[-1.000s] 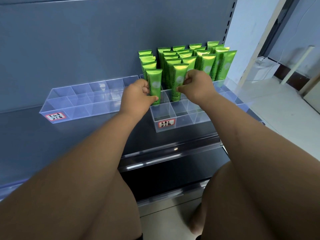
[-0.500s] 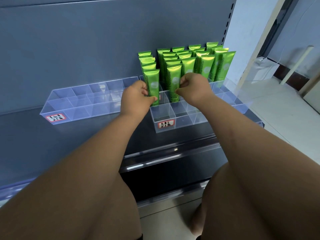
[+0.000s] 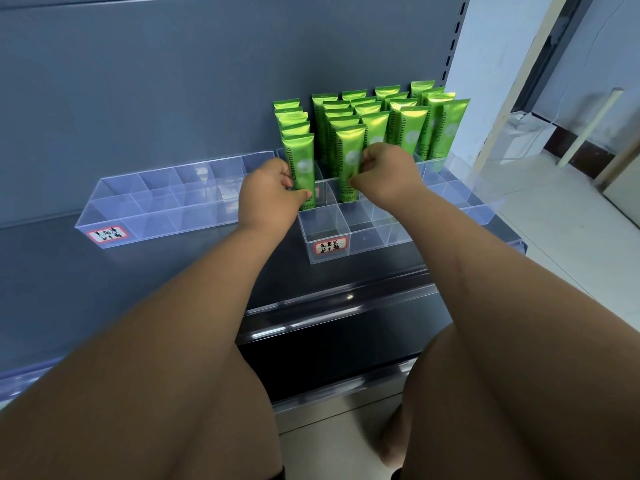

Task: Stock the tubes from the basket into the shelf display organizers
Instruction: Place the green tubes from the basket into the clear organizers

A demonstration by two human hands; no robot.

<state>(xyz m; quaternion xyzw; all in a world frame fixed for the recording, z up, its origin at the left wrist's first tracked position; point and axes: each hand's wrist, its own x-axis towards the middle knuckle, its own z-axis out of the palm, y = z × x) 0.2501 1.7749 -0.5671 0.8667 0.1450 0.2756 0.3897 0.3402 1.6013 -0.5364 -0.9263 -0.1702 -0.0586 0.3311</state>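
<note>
both hands up at the shelf (image 3: 207, 268), one green tube apiece. the left hand (image 3: 268, 195) pinches the left tube (image 3: 300, 161) low on its body, thumb laid across the front. the right hand (image 3: 384, 178) has its fingers (image 3: 367, 165) curled round the middle of the right tube (image 3: 349, 154). both tubes stand upright, cap end down, in cells of the clear organizer (image 3: 323, 233), just at 6 o'clock of the packed rows of tubes (image 3: 410, 126). a second organizer (image 3: 156, 209) sits at 9 o'clock with no tubes in it. the basket is out of view. these look light and glossy, soft in the body, so a hard squeeze would likely dent one and a loose hold could let it slide. the best hold looks like the firmer lower part near the cap, guiding it straight down so the flat crimped top doesn't tip its neighbours.
</note>
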